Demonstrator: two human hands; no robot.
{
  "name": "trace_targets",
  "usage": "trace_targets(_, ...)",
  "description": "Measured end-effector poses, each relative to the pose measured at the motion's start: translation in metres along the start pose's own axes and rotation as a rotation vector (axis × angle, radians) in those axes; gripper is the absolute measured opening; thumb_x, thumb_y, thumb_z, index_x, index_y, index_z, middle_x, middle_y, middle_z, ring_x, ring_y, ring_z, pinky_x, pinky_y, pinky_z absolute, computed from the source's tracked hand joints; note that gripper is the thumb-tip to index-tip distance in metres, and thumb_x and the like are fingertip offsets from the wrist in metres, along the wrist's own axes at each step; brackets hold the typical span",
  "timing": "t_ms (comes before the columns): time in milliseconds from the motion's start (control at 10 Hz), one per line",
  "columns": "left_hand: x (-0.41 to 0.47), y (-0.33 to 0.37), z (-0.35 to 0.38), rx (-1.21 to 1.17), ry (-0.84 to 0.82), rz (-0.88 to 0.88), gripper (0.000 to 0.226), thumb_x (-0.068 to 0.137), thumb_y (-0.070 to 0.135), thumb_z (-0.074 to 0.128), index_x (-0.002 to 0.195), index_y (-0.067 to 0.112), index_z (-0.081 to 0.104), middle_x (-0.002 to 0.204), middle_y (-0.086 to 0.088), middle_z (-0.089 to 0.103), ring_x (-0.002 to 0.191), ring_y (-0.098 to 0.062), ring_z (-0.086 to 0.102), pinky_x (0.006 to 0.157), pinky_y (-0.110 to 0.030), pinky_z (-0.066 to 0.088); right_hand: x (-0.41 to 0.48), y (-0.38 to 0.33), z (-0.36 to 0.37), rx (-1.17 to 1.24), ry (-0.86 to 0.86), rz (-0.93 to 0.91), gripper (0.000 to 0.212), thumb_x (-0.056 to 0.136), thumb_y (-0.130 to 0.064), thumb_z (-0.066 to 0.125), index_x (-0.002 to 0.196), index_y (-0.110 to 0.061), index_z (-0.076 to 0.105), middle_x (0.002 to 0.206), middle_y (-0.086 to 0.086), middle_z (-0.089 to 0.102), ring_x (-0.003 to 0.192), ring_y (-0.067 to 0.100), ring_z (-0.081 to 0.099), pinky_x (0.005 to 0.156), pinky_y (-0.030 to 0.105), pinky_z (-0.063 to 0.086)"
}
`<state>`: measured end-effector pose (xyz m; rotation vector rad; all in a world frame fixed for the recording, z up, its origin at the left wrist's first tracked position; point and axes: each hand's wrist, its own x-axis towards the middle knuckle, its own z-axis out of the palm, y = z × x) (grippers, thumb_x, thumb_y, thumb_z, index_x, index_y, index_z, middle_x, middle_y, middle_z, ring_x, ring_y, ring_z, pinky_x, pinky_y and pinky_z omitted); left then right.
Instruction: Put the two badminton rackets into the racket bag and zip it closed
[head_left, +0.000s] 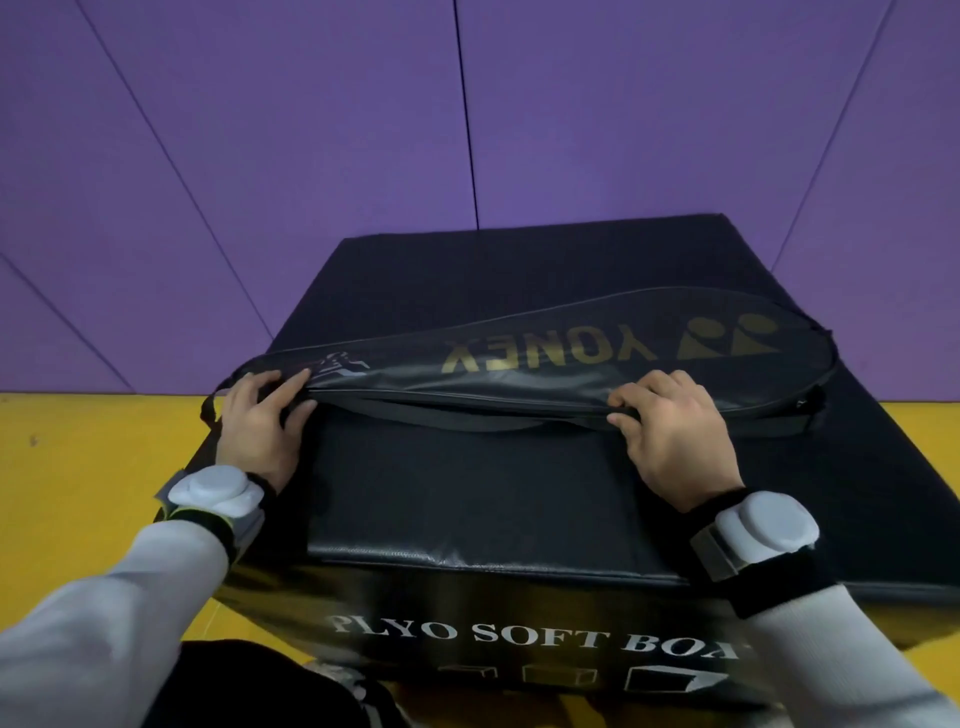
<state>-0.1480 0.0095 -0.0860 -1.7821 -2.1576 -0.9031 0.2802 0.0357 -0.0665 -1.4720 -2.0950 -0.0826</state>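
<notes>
Black bag (545, 358) lies on the box (467, 493); left hand (260, 421) grip pinches its narrow end, right hand (670, 431) grip pinches the zip edge. Slack fabric could snag the zipper; rackets unseen.

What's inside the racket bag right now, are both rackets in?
Cannot tell. The racket bag lies flat on the black soft box, its cover hiding the inside. The left hand and right hand hold its near edge. No racket shows anywhere.
</notes>
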Motion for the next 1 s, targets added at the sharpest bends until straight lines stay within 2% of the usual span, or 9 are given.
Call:
trace_targets(200,0.020,0.011,0.016,-0.041,-0.082,-0.035,0.041,0.095,0.018,0.066,0.136,0.015,0.062,0.137,-0.022,0.053,0.135,-0.042,0.038,0.116,-0.046,0.025,0.002,0.012,0.002,-0.033,0.074,0.023,0.013,0.080,-0.005,0.077,0.092,-0.005,0.073,0.083,0.012,0.064,0.078,0.036,0.056,0.070,0.044,0.048)
trace_targets(500,0.025,0.015,0.028,-0.039,-0.070,-0.031,0.041,0.095,0.021,0.066,0.137,0.019,0.062,0.138,-0.018,0.053,0.138,-0.041,0.037,0.116,-0.049,0.027,0.006,0.019,0.006,-0.033,0.072,0.036,0.017,0.079,0.001,0.074,0.095,-0.005,0.074,0.086,0.013,0.065,0.082,0.037,0.056,0.071,0.046,0.048)
trace_targets(600,0.022,0.014,0.027,-0.052,-0.047,-0.012,0.043,0.093,0.017,0.069,0.136,0.018,0.063,0.137,-0.018,0.055,0.137,-0.041,0.039,0.114,-0.051,0.031,0.005,0.018,0.005,-0.042,0.063,0.031,0.018,0.077,0.001,0.075,0.094,-0.004,0.074,0.085,0.013,0.065,0.081,0.037,0.056,0.070,0.045,0.048)
trace_targets(700,0.015,0.016,0.022,-0.013,0.020,0.066,0.045,0.088,0.012,0.074,0.132,0.011,0.065,0.132,-0.022,0.059,0.134,-0.044,0.045,0.109,-0.060,0.039,0.005,0.012,0.000,-0.064,0.045,0.027,0.020,0.077,-0.002,0.074,0.097,-0.002,0.072,0.088,0.015,0.065,0.083,0.038,0.057,0.070,0.045,0.048)
trace_targets(800,0.005,0.024,0.015,0.070,0.008,0.115,0.051,0.086,0.009,0.074,0.135,0.012,0.062,0.135,-0.020,0.058,0.136,-0.043,0.045,0.109,-0.065,0.035,0.002,0.000,-0.005,-0.075,0.025,0.035,0.031,0.079,-0.015,0.074,0.107,-0.003,0.069,0.099,0.015,0.065,0.092,0.038,0.058,0.076,0.045,0.047)
trace_targets(900,-0.008,0.039,0.004,0.126,-0.082,0.163,0.060,0.088,0.012,0.072,0.144,0.020,0.053,0.146,-0.015,0.051,0.144,-0.039,0.036,0.115,-0.063,0.025,-0.002,-0.016,-0.012,-0.114,-0.043,0.044,0.056,0.082,-0.031,0.071,0.130,-0.006,0.058,0.128,0.015,0.059,0.120,0.036,0.052,0.097,0.049,0.042)
trace_targets(1000,-0.015,0.059,-0.013,0.224,-0.193,0.172,0.071,0.093,0.040,0.063,0.156,0.032,0.031,0.161,-0.005,0.032,0.154,-0.031,0.014,0.122,-0.060,0.005,-0.002,-0.038,-0.022,-0.157,-0.112,0.085,0.081,0.085,-0.052,0.063,0.149,-0.012,0.035,0.155,0.013,0.035,0.145,0.035,0.025,0.115,0.057,0.023)
